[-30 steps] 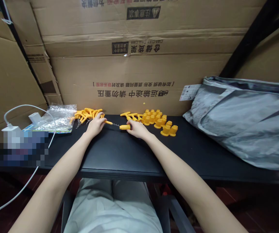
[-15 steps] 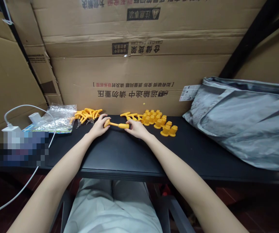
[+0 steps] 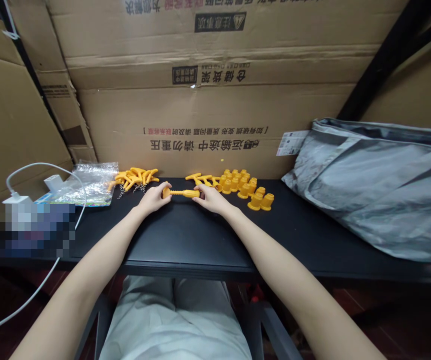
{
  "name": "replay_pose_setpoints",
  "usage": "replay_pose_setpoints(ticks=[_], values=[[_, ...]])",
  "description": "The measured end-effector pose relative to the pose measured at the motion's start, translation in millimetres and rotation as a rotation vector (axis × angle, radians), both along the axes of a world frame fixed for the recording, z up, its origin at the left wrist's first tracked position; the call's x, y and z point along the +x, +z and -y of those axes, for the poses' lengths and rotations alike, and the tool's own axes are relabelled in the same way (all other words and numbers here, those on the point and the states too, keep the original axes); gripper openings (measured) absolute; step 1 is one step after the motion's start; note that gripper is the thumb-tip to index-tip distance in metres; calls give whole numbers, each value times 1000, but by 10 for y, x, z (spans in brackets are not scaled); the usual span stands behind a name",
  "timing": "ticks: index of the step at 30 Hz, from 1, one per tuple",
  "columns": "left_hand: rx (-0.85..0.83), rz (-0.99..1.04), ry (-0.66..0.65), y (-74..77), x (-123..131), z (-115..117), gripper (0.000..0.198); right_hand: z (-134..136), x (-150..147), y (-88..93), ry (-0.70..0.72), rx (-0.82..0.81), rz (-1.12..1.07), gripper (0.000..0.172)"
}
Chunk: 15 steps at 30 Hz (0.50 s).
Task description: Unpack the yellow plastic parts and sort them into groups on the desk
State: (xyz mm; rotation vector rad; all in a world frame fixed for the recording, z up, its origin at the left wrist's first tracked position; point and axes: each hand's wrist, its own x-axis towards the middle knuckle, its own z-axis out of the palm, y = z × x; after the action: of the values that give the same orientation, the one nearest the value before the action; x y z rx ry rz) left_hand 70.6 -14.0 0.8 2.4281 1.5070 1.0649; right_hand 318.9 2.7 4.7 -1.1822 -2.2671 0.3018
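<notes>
Between my two hands lies a slim yellow plastic piece (image 3: 179,193), held level just above the black table (image 3: 185,235). It has a round knob on the left, a ribbed shaft in the middle and a thicker barrel on the right. My left hand (image 3: 154,198) is closed on the knob end. The fingers of my right hand (image 3: 212,199) pinch the barrel end. Behind my left hand is a pile of yellow T-handled corkscrews (image 3: 135,176) with thin metal spirals. Several yellow T-shaped pieces (image 3: 200,178) lie just behind my right hand.
Several yellow cup-shaped plastic parts (image 3: 255,201) stand right of my right hand. A clear plastic bag (image 3: 100,177), a white charger (image 3: 20,205) and its cable (image 3: 55,265) are at the left. A large grey bag (image 3: 365,190) fills the right; cardboard (image 3: 215,105) stands behind.
The fingers of my left hand have shifted lower around the knob, and the knob's round face shows more. The yellow piece has turned slightly and stays in both hands.
</notes>
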Motion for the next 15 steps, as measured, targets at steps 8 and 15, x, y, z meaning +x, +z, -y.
replay_pose_setpoints(ticks=[8,15], values=[[14,-89,51,85,26,69,27,-43,35,-10,79,-38,-117,31],[37,-113,77,98,23,77,27,-83,44,-9,146,-273,-402,35]])
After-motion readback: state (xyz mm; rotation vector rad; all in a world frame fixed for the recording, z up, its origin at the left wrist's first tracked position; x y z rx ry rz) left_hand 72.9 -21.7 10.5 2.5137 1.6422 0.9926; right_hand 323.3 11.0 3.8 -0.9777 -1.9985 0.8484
